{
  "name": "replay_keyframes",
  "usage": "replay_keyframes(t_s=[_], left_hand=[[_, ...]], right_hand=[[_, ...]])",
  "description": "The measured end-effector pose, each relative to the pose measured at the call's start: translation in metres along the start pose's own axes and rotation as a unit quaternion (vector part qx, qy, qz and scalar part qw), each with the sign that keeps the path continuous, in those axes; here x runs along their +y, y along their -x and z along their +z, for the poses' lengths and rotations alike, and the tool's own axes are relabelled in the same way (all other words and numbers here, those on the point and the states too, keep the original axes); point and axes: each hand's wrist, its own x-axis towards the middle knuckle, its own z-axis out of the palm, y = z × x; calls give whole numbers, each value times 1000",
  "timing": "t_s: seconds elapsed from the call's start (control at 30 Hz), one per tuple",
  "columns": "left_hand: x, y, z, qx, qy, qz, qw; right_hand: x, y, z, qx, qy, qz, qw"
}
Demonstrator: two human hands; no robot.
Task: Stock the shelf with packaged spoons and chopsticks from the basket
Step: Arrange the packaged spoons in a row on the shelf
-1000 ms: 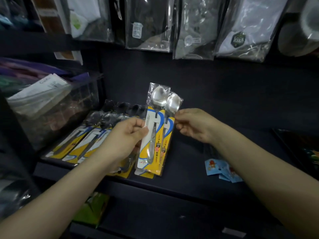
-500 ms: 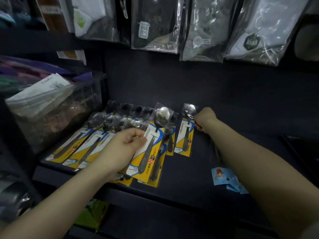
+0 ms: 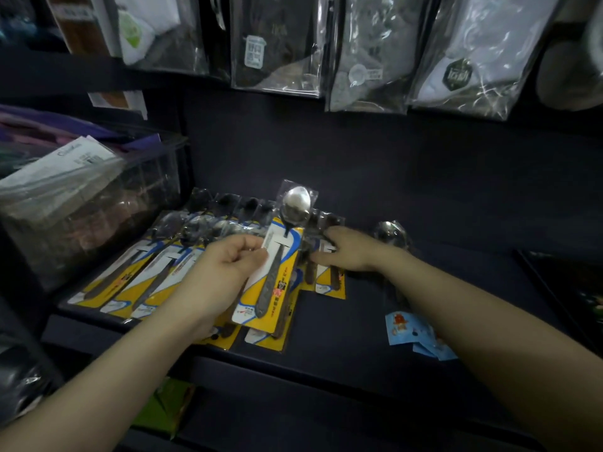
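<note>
Spoon packs point(image 3: 208, 272) mostly sat on the shelf point(image 3: 326, 347) already: right hand point(image 3: 350, 252), fingers loose, had just laid its pack point(image 3: 329, 278) down, left hand point(image 3: 228, 269) still pinching one point(image 3: 277, 265), so more to place.

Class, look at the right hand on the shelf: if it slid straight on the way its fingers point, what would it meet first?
The right hand points left, fingers on a spoon pack lying flat. Going on, it would likely first meet the raised spoon pack that the left hand grips, though depth is unclear.
</note>
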Motion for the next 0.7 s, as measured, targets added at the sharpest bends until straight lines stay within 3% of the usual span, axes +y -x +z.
replay_keyframes(t_s=[0.1, 0.17, 0.2, 0.27, 0.33, 0.43, 0.5, 0.53, 0.6, 0.7], left_hand=[[1, 3, -2, -4, -1, 1, 1000], [-1, 6, -1, -23, -29, 6, 999], [-3, 7, 0, -26, -35, 7, 999], [-6, 9, 2, -40, -33, 14, 999], [-4, 14, 7, -69, -20, 18, 997], [-4, 18, 13, -77, -14, 22, 997], [-7, 17, 15, -64, -77, 43, 994], [-8, 16, 15, -69, -123, 66, 988], [-10, 20, 11, -102, -249, 148, 952], [-22, 26, -5, -148, -504, 310, 793]], right_hand=[[1, 3, 6, -55, 28, 34, 998], [-7, 9, 0, 0, 1, 5, 1000], [-15, 12, -5, 56, -78, -9, 995], [-29, 23, -17, 131, -317, 11, 939], [-39, 37, -28, 102, -505, 38, 856], [-45, 53, -30, 52, -639, 53, 765], [-51, 58, -23, 66, -644, 63, 760], [-52, 58, -18, 79, -605, 60, 790], [-55, 55, -13, 125, -525, 72, 839], [-43, 42, -10, 185, -494, 138, 838]])
